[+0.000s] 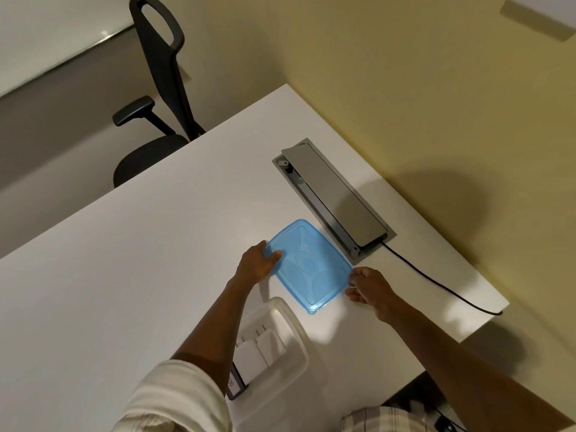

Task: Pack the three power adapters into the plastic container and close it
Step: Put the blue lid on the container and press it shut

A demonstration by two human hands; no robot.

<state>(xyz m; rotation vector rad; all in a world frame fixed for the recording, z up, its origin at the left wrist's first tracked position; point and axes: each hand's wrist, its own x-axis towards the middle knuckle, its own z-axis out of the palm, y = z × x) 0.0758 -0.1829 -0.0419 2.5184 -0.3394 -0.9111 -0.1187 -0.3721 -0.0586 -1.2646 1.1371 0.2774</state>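
A translucent blue lid (308, 265) lies flat on the white desk (140, 260). My left hand (257, 263) grips its left edge, thumb on top. On the opposite side, my right hand (369, 288) pinches the lid's right corner. Nearer to me stands the clear plastic container (296, 332), uncovered, with white power adapters (261, 350) lying inside. My left forearm hides part of the container and the adapters.
An open grey cable hatch (333, 198) is set into the desk just beyond the lid, with a black cable (436, 282) running off the right edge. A black office chair (156, 120) stands at the far left. A small labelled card (233, 385) lies beside the container.
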